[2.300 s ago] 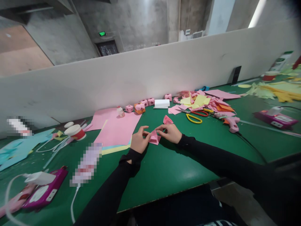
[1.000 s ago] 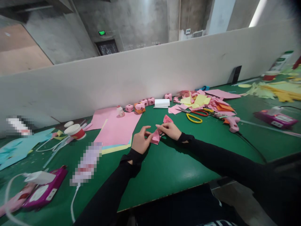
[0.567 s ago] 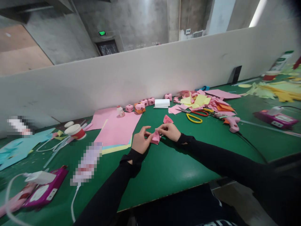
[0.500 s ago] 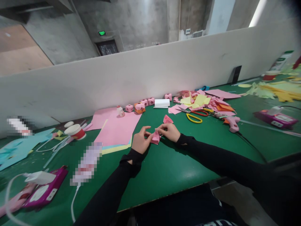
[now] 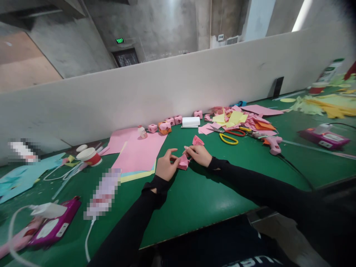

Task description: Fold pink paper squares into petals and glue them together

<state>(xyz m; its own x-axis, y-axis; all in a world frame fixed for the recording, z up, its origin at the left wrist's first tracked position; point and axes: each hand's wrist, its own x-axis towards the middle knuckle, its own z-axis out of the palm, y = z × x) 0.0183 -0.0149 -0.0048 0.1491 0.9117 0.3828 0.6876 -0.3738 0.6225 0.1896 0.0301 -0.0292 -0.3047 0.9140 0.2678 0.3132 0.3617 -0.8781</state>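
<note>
Between the thumb and fingers of my left hand [image 5: 166, 166] is a small folded pink paper piece [image 5: 183, 162], held low over the green table [image 5: 211, 196]. My right hand [image 5: 200, 155] is closed in a pinch at the upper right of that paper. Its fingertips are right by the top fold, and I cannot make out what is between them. Just beyond my right hand lies another folded pink piece [image 5: 198, 140]. Yellow-and-red-handled scissors [image 5: 228, 138] rest to the right, beside a pink glue gun [image 5: 274, 144].
Pink paper sheets [image 5: 141, 152] lie at the left, with a small bottle [image 5: 142, 132] on them. Several folded pink paper cubes [image 5: 178, 119] line the white partition [image 5: 167, 85]. Paper scraps [image 5: 236, 118] are heaped behind the scissors. A paper cup [image 5: 90, 157] and a purple power box [image 5: 57, 224] stand left.
The fingertips of my right hand have lifted slightly from the paper's top fold. My left hand keeps its hold, and the view has shifted a little.
</note>
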